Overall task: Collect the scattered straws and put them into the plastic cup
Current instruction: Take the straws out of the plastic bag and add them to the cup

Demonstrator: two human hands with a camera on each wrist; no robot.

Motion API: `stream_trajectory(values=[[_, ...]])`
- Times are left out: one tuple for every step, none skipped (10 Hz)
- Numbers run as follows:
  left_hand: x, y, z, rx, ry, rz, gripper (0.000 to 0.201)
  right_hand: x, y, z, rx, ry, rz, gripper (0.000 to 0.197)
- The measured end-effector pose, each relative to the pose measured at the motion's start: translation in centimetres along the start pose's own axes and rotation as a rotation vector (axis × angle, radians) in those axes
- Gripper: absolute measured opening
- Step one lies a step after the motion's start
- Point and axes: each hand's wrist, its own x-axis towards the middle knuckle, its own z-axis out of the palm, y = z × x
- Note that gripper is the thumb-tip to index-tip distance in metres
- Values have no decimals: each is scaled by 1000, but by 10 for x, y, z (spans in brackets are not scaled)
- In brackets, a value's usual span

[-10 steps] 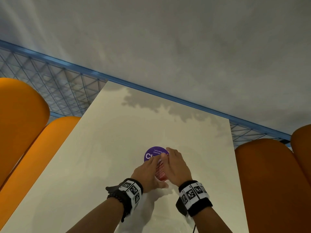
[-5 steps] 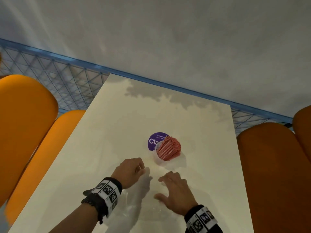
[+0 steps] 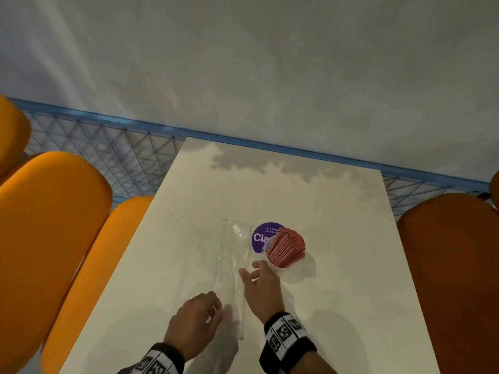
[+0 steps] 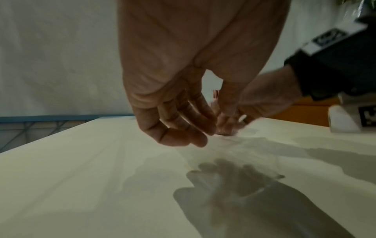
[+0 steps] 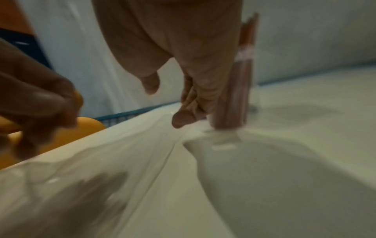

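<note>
A clear plastic cup stands on the white table, packed with a bundle of red straws that lean to the right. No loose straws show on the table. My right hand lies just near-left of the cup with fingers extended, its index tip down by the cup's base, and it holds nothing. My left hand hovers nearer me with its fingers loosely curled. The left wrist view shows a gap between thumb and fingers.
A long clear plastic wrapper lies flat between my hands, running away from me. A round purple sticker sits behind the cup. Orange seat backs flank the table on both sides; a blue mesh rail runs behind.
A second ago both hands were wrapped round the cup of straws. They let go and drew back towards me. Now the right hand has reached forward again beside the cup.
</note>
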Motion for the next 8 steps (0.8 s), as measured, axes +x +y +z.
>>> stream_trajectory(values=[[17,-9,15,62,16,29,38,-7,9,-5,-255,-13,-181,24],[39,-27,37,355,-124,133,64,-23,47,-4,-585,-142,-291,42],[62,-37,45,542,-223,174,71,-31,83,1,-773,-127,-233,64],[95,-29,37,564,-182,189,68,-26,115,14,-782,-109,-202,80],[126,-20,24,591,-278,135,78,-31,134,8,-763,-161,-294,83],[140,-18,15,594,-334,135,85,-26,113,3,-675,-42,-341,53],[126,-12,7,506,-226,183,83,-16,106,12,-653,-30,-335,51],[85,-24,4,288,-19,214,71,5,130,10,-628,-105,-307,46]])
